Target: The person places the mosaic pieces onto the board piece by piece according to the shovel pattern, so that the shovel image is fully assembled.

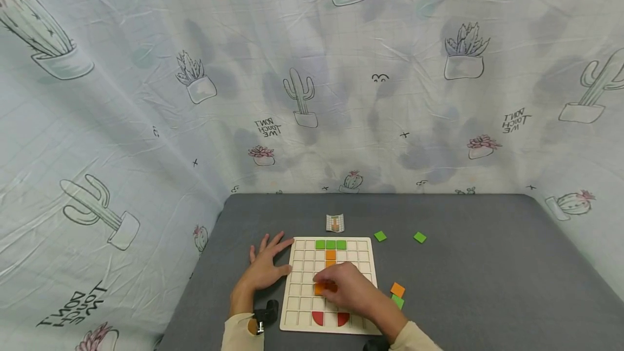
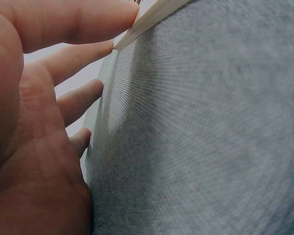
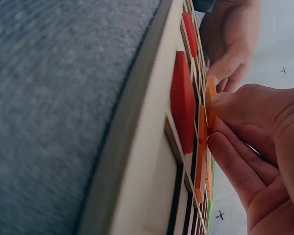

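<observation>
A pale wooden grid board lies on the dark grey table. Three green square tiles form a row near its far edge, with orange square tiles below them. Two red quarter-round pieces sit near the front edge. Over the middle of the board, my right hand pinches an orange square tile between thumb and fingers; it partly hides the squares there. My left hand lies by the board's left side, fingers spread, thumb and index finger touching the edge.
Beyond the board lies a small picture card. Loose green tiles are at the far right of the board. An orange tile and another green tile lie beside its right edge. Patterned cloth hangs behind the table.
</observation>
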A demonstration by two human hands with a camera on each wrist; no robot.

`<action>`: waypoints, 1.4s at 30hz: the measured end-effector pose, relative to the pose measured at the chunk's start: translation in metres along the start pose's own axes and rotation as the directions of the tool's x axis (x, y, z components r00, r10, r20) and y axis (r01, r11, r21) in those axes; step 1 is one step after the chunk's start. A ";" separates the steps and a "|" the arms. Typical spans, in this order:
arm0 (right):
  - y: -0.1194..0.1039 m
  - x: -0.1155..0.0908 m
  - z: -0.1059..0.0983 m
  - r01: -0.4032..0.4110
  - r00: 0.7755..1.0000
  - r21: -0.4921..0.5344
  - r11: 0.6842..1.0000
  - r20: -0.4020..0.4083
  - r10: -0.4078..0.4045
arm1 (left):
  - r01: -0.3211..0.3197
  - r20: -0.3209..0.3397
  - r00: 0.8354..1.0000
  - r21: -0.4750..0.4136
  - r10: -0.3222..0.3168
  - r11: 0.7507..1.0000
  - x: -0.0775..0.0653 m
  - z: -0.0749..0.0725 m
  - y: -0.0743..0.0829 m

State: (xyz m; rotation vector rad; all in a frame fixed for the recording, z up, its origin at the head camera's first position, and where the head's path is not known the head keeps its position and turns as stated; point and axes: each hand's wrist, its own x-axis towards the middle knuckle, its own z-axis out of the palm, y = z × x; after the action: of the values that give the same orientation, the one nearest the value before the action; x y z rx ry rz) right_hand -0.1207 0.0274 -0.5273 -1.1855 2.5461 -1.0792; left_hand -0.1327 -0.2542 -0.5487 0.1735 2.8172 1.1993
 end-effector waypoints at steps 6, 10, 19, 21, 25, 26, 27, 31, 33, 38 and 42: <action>-0.004 0.003 0.003 0.000 1.000 -0.071 0.997 0.024 0.001 | 0.005 0.000 1.000 0.005 -0.005 1.000 0.000 0.000 0.001; -0.006 0.005 0.004 0.004 1.000 -0.103 0.995 0.031 -0.001 | 0.015 -0.001 1.000 0.004 -0.015 1.000 0.000 0.000 0.002; -0.007 0.004 0.004 0.008 0.999 -0.133 0.991 0.040 -0.002 | 0.014 0.001 1.000 -0.004 -0.014 1.000 -0.001 0.000 0.003; -0.006 0.004 0.004 0.011 0.999 -0.138 0.990 0.039 -0.006 | 0.009 0.001 1.000 -0.007 -0.009 1.000 -0.001 0.000 0.002; -0.005 0.004 0.004 0.014 0.999 -0.135 0.991 0.035 -0.009 | 0.005 0.000 1.000 -0.004 -0.005 1.000 0.000 0.000 0.002; -0.005 0.004 0.004 0.014 0.999 -0.131 0.991 0.034 -0.009 | 0.005 0.001 1.000 -0.005 -0.005 1.000 0.000 0.000 0.001; -0.005 0.004 0.005 0.013 0.999 -0.127 0.992 0.033 -0.009 | 0.005 0.002 1.000 -0.005 -0.005 1.000 -0.001 0.000 0.002; -0.004 0.004 0.005 0.017 0.999 -0.113 0.993 0.032 -0.013 | 0.003 0.004 1.000 -0.008 -0.003 1.000 -0.001 -0.001 0.002; -0.005 0.004 0.005 0.019 0.999 -0.112 0.994 0.033 -0.015 | 0.003 0.005 1.000 -0.007 -0.003 1.000 -0.002 -0.002 0.002; -0.007 0.002 0.003 0.020 0.999 -0.114 0.993 0.033 -0.016 | 0.007 0.003 1.000 0.002 -0.007 1.000 -0.002 -0.001 0.002; -0.006 -0.002 0.000 0.051 0.999 -0.100 0.994 0.011 -0.050 | 0.008 0.002 1.000 0.004 -0.008 1.000 -0.001 -0.001 0.002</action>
State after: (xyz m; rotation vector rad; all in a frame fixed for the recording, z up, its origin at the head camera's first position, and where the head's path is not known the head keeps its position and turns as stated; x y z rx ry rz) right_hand -0.1155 0.0258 -0.5238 -1.2820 2.6049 -0.9648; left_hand -0.1312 -0.2534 -0.5468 0.1633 2.8162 1.1913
